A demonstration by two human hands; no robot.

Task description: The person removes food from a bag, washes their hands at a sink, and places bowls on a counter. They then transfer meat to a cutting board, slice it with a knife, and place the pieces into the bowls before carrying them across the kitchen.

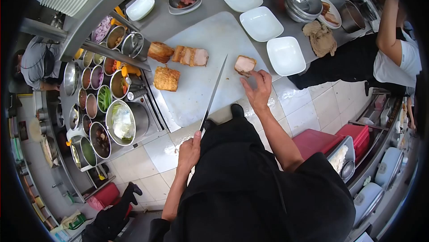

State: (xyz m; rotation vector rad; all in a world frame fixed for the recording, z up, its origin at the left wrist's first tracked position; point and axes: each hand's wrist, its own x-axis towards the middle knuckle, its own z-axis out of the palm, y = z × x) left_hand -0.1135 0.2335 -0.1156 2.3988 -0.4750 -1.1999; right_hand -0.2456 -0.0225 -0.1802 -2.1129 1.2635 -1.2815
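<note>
L hand (189, 153) gripping knife (216, 87), fingers closing round handle. R hand (260, 91) reaching cut meat pc (245, 65) on board (192, 99), R of blade; fingers part-curled, firm hold unclear. Step seemingly portioning; next move prob. requiring pc steadied, fingertips clear.

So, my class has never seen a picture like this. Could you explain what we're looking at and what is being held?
There is no machine here: a person works with two bare hands, seen by a camera worn on their head, looking forward and down. On the steel counter lies a white cutting board bearing browned meat. The left hand holds a long knife by its handle, blade over the board. The right hand has its fingertips at a cut piece; whether they grip it is hard to tell. White dishes stand to the right, containers of ingredients to the left.
</note>
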